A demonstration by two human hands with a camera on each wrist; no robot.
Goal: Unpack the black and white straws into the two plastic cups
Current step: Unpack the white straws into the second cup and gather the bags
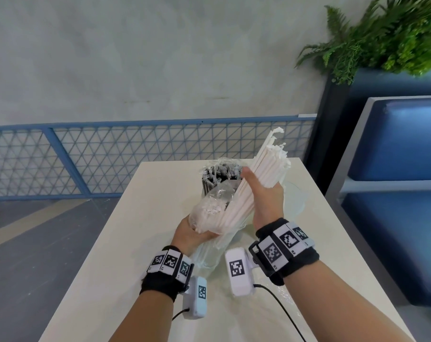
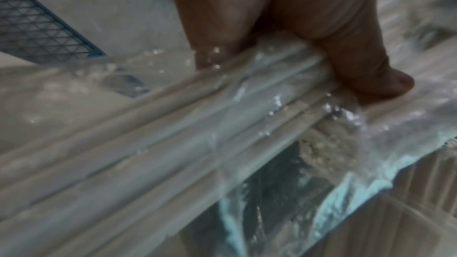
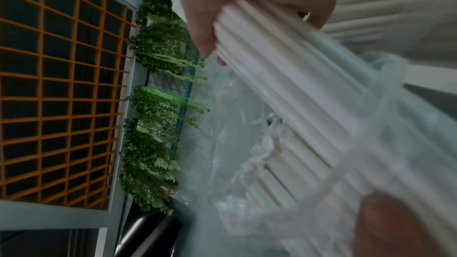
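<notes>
White straws point(image 1: 255, 178) sit in the right grip point(image 1: 265, 193); left grip point(image 1: 193, 230) apparently clutches their plastic wrap point(image 1: 209, 203).

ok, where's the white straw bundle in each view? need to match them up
Head: white straw bundle at centre, slanting up to the right.
Left wrist: diagonal band across the middle, under clear wrap.
Right wrist: running from upper centre to lower right.
Shared landmark: the right hand gripping it.
</notes>
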